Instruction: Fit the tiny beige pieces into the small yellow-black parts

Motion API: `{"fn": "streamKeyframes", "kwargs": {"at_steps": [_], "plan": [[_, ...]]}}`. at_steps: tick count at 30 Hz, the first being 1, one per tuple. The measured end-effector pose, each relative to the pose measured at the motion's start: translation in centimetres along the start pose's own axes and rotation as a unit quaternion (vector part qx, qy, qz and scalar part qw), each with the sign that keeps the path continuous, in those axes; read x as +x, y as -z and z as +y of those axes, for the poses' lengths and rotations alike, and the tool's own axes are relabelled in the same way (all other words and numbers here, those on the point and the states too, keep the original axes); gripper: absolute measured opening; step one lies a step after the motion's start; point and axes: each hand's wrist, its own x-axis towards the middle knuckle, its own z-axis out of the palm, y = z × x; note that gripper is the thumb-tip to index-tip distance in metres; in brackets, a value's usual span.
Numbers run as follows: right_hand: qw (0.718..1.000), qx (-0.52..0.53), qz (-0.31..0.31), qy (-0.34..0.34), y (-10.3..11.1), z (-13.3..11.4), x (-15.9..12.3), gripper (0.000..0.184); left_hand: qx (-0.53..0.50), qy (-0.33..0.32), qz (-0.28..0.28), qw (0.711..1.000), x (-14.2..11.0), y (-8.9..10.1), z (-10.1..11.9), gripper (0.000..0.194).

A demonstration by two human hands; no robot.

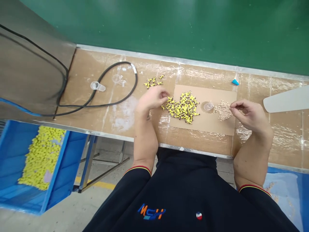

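Note:
My left hand (154, 97) is at the left edge of a heap of small yellow-and-black figure-like pieces (184, 108). Its fingers are curled together; anything between them is hidden. My right hand (249, 114) has thumb and forefinger pinched at the right side of a pile of tiny beige pieces (224, 110). What sits in that pinch is too small to name. Between the two piles stands a small clear cup (208, 106). Both piles rest on a cardboard sheet (207, 127), the yellow one spilling over its left edge.
A smaller yellow cluster (152, 82) lies behind my left hand. A black cable (135, 83) loops on the left, near a clear plastic scoop-like piece (98, 86). A blue cone-shaped piece (235, 82) lies at the back. A blue bin (62, 167) of yellow pieces stands lower left.

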Motion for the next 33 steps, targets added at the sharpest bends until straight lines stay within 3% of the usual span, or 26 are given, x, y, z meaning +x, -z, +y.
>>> {"fn": "streamKeyframes", "kwargs": {"at_steps": [7,14,20,24,27,31,33], "plan": [[0.992,-0.028,0.032,0.120,-0.2,-0.2,0.3,0.006,0.061,0.006,-0.025,0.998,0.9,-0.8,1.2,0.015],[0.993,-0.049,0.081,0.077,-0.7,0.9,0.6,0.002,0.095,-0.018,-0.044,0.994,1.1,-1.0,1.3,0.019],[0.996,-0.008,0.087,-0.032,-1.1,0.5,1.1,0.030,0.084,-0.009,-0.052,0.995,1.0,-1.3,2.2,0.022],[0.990,0.058,0.124,-0.014,-1.4,0.7,1.5,0.047,0.086,-0.021,-0.036,0.995,0.9,-1.1,2.6,0.018],[0.979,0.099,0.172,0.054,-1.5,0.1,1.1,0.047,0.065,-0.028,0.002,0.997,1.0,-0.9,3.0,0.015],[0.947,0.166,0.144,0.233,-3.4,-4.4,-0.7,0.029,0.032,-0.006,0.117,0.993,1.5,-1.0,4.3,0.015],[0.959,0.125,-0.017,0.252,-6.0,-7.9,-2.0,0.017,0.021,0.018,0.158,0.987,1.9,-1.2,5.1,0.020]]}}
